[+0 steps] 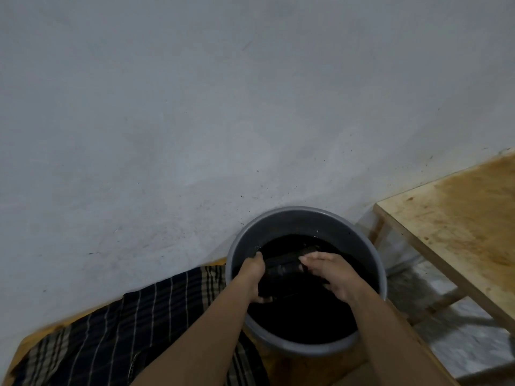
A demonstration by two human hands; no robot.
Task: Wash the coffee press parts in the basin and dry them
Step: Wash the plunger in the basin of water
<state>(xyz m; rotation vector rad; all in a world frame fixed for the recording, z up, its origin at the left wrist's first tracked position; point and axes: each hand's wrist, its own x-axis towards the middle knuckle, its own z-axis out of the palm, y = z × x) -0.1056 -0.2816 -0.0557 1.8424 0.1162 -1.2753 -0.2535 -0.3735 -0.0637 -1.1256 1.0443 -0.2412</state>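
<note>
Dark water in the grey basin [305,349] at lower centre is covering a black press part [289,264] (washing seems underway, drying undone), left hand [255,277] gripping it, right hand [331,270] lying open on it.

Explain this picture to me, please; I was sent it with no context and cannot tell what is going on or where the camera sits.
The camera is worn on a person's head, looking forward and down, so the two bare arms reaching in are theirs. There is no machine. Both hands are inside a grey basin of dark water. The left hand grips a dark object, seemingly a coffee press part; the right hand rests on its other end. A striped cloth lies left of the basin, a wooden table stands to the right, with a pale wall behind.
</note>
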